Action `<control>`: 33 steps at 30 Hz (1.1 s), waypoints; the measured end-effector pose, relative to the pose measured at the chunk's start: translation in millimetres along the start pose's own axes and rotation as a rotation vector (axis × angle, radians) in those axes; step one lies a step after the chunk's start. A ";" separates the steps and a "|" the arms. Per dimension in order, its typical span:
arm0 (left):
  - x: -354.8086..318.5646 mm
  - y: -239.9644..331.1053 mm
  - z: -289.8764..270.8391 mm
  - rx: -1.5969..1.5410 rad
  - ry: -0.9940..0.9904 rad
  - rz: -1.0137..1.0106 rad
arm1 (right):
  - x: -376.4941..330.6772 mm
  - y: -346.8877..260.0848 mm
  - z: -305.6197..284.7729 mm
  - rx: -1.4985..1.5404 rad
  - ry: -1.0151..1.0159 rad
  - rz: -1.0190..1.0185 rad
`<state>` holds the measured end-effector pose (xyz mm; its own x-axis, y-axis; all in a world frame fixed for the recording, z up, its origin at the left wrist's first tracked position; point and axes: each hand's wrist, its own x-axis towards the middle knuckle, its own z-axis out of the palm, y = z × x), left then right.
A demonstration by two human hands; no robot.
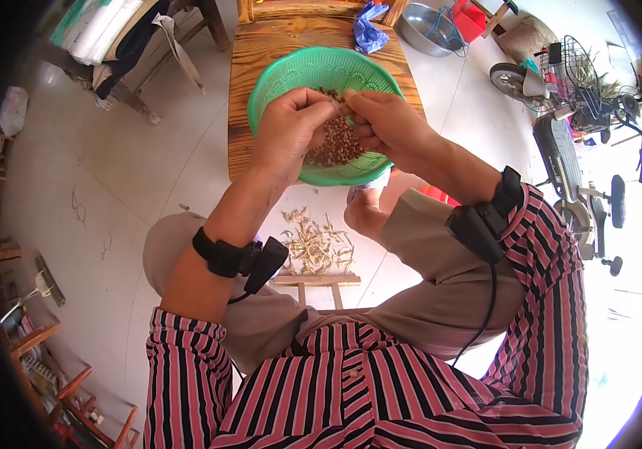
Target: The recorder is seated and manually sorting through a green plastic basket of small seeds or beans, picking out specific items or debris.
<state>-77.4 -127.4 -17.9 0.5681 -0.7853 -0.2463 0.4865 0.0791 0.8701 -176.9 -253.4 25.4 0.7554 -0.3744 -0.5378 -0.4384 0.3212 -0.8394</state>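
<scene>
A green plastic basket rests on a wooden bench and holds a heap of small reddish-brown beans. My left hand and my right hand meet over the basket's near side, fingertips pinched together on a small bean pod between them. Both wrists wear black bands with small black devices. A pile of pale empty pods lies on the floor between my knees.
Behind the basket lie a blue cloth and a metal bowl. An electric scooter stands at the right. A low wooden stool is under me. Wooden furniture lines the left edge.
</scene>
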 end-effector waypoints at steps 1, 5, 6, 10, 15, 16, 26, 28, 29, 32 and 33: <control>1.1 -0.7 -0.6 0.004 -0.003 -0.004 | 0.1 0.9 0.0 -0.028 0.040 -0.025; -0.7 2.4 -2.2 -0.008 -0.058 -0.030 | 4.0 4.2 -2.9 -0.098 0.044 -0.067; -1.9 4.2 -0.9 -0.008 -0.055 -0.030 | 7.5 7.1 -4.4 -0.248 0.088 -0.132; -3.2 8.5 4.3 -0.003 -0.049 -0.044 | 8.1 5.4 -8.1 -0.547 0.156 -0.256; -2.6 7.5 0.9 0.007 -0.034 -0.036 | 6.3 6.4 -6.0 -0.699 0.167 -0.458; -1.8 6.0 0.3 0.004 -0.043 -0.035 | 5.8 6.1 -6.4 -0.728 0.168 -0.473; -3.9 10.4 -4.4 -0.238 -0.127 -0.096 | 4.0 3.8 -6.2 -0.302 -0.006 -0.149; -3.5 9.5 -2.8 -0.212 -0.120 -0.085 | 2.9 2.0 -8.1 -0.172 -0.096 -0.067; -2.9 8.8 -1.4 -0.186 -0.116 -0.074 | 3.6 2.6 -8.9 -0.173 -0.093 -0.069; -1.5 8.0 -3.3 -0.127 -0.141 -0.020 | 7.0 4.8 -8.6 0.098 -0.133 -0.008; -2.1 8.4 -3.3 -0.125 -0.141 -0.021 | 6.6 3.5 -8.5 0.211 -0.158 0.045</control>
<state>-72.4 -123.1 -11.5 0.4624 -0.8653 -0.1934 0.5811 0.1310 0.8033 -177.6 -262.1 18.3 0.8114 -0.2204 -0.5413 -0.3744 0.5151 -0.7710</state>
